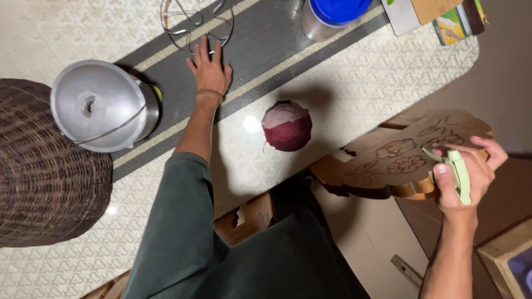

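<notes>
Aluminium pot (100,105) lidded | left hand (209,69) touching wire basket (197,25) | right hand (465,177) holding peeler (459,174)

The red cabbage (286,125) lies cut side up on the pale patterned worktop (354,83), and serves as landmark here; a dark grey runner with cream stripes (266,44) crosses the worktop just behind it; well to its left a metal pot under an upturned cone-shaped lid (98,105) stands on that runner; further left, at the edge, sits a dark woven basket (47,171); behind the cabbage and to the right stands a clear jar with a blue lid (332,15); beyond that, at the far right corner, lie a few boxes and packets (438,16); to the cabbage's right, off the worktop, a carved wooden chair back (399,155) shows flower patterns.
</notes>
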